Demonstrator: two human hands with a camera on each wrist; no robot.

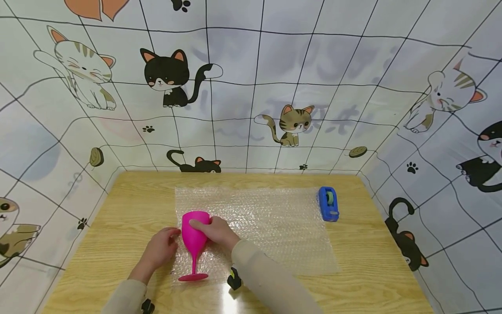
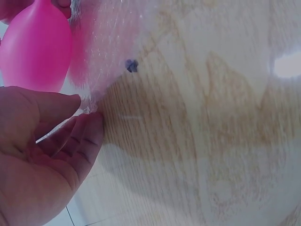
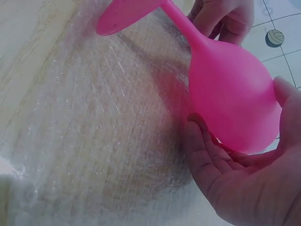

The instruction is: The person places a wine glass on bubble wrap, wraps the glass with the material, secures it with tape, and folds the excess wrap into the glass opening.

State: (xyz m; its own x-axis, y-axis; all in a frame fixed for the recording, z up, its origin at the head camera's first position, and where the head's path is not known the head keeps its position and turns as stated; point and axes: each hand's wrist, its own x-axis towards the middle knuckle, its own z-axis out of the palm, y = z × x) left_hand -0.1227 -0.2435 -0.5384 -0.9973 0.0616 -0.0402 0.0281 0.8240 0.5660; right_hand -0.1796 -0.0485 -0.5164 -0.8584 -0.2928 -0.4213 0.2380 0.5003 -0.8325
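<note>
The right grip [image 1: 218, 231] curls around the bowl of a pink goblet [image 1: 194, 237], thumb over the rim side and fingers [image 3: 202, 155] cupping its underside. The goblet stands upright at lower centre of the head view, its foot on the near left corner of a bubble wrap sheet [image 1: 274, 226]. The left grip [image 1: 161, 248] sits just left of the bowl, fingers loosely bent, fingertips [image 2: 91, 125] at the wrap's edge; whether they pinch it I cannot tell. The wrap lies flat across the middle of the wooden counter [image 1: 376, 270]. A blue tape dispenser [image 1: 327, 203] stands at the wrap's far right corner, right of centre. Cat-print walls [image 1: 251, 87] fill the upper frame.
</note>
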